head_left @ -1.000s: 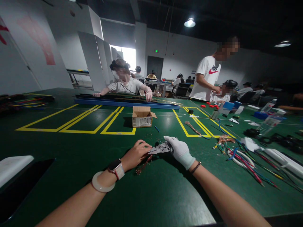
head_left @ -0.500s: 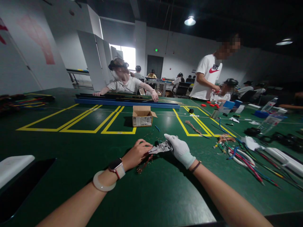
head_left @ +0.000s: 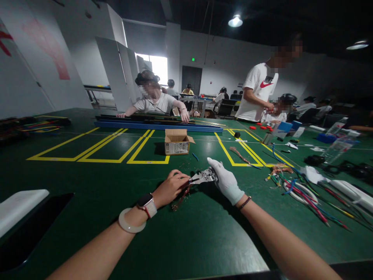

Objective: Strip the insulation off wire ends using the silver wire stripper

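Observation:
My right hand (head_left: pixel 225 181), in a white glove, is closed around the handles of wire strippers (head_left: pixel 205 176), whose jaws point left. The bare fingers of my left hand (head_left: pixel 171 189) are pinched together right at the jaw tips; what they hold is too small and hidden to make out. Just below those fingers, a bundle of bare copper strands (head_left: pixel 181 200) trails toward me over the green table (head_left: pixel 186 241). Fine copper bits are scattered beyond the jaws. A short blue wire piece (head_left: pixel 195 156) lies past them.
Ahead stands an open cardboard box (head_left: pixel 176 147). Behind it, a person reaches over blue trunking (head_left: pixel 157 126). To the right are coloured wires (head_left: pixel 305 198), a copper heap (head_left: pixel 281 168) and plastic bottles (head_left: pixel 340 146). A white object (head_left: pixel 21 206) sits at left.
The whole view has shifted slightly. The strippers' jaws have turned a little at my left fingertips, with a dark gap now visible. Both hands keep their grip.

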`<state>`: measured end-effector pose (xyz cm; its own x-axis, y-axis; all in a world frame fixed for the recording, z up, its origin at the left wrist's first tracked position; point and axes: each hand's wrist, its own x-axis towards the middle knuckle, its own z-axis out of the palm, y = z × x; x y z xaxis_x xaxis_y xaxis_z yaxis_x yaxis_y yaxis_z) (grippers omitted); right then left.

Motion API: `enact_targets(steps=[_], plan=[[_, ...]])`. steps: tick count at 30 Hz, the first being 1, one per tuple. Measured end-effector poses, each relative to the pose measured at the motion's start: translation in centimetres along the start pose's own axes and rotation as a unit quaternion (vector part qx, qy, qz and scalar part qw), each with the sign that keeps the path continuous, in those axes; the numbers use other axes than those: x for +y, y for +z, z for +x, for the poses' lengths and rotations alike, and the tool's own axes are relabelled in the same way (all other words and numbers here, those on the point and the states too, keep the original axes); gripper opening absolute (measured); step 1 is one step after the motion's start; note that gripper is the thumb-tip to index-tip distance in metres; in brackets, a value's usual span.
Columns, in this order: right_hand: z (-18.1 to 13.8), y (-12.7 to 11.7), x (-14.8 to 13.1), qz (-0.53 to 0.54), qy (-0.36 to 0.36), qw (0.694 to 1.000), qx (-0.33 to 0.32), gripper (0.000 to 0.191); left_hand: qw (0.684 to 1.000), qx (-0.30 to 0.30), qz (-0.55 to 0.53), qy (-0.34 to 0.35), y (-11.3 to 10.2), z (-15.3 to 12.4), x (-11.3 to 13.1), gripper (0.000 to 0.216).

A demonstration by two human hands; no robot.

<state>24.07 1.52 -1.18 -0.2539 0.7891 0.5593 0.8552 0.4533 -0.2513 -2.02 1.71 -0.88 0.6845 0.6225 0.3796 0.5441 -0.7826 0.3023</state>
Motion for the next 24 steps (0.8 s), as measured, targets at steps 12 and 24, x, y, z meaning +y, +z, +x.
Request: enact_targets(steps=[12,24], plan=[[0.1,0.1,-0.5,-0.054,-0.009,0.997,-0.049,0.055,1.0,0.004,-0.007,0.022,0.0,0.0,0.0,0.036],[0.7,-1.3,-1.3,-0.194,-0.004,0.974,-0.113,0.035,1.0,-0.015,-0.022,0.008,0.3,-0.1,-0.2,0.033]])
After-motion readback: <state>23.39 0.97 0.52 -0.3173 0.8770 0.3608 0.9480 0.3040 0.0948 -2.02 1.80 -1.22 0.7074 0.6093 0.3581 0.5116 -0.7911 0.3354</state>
